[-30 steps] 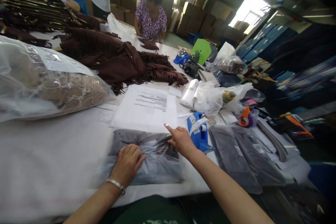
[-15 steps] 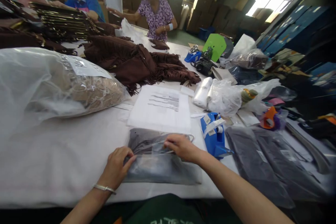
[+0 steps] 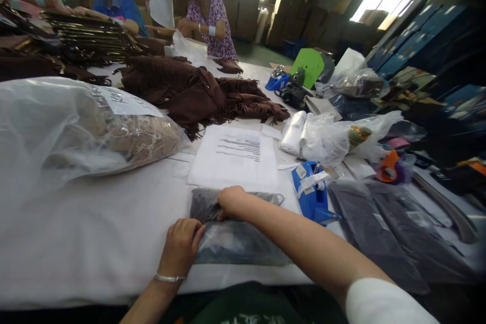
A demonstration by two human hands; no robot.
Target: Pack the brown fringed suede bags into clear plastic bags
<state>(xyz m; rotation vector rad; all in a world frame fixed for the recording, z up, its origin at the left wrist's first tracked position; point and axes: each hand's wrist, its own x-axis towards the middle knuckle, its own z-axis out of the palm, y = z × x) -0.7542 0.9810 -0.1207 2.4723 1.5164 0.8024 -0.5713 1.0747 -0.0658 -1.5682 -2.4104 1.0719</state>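
A dark grey garment in a clear plastic bag (image 3: 239,243) lies flat on the white-covered table (image 3: 76,243) right in front of me. My left hand (image 3: 180,245), with a thin silver bangle (image 3: 170,278) on its wrist, grips the bag's lower left side. My right hand (image 3: 232,202) reaches across and presses its fingers on the bag's upper edge, which looks folded or gathered. Just beyond both hands lies a printed white sheet (image 3: 233,157). A blue tape dispenser (image 3: 312,193) stands to the right of the bag.
Stacked bagged grey garments (image 3: 379,233) lie to the right. Brown fringed suede garments (image 3: 178,91) and a large clear bag of beige material (image 3: 87,131) fill the far left. White plastic bags (image 3: 322,139) sit beyond the dispenser. Co-workers (image 3: 208,20) stand across the table before stacked cartons (image 3: 296,20).
My right hand has moved left and up across the bag to its far edge. The bag's top edge now looks flatter, and my left hand has shifted slightly lower and right.
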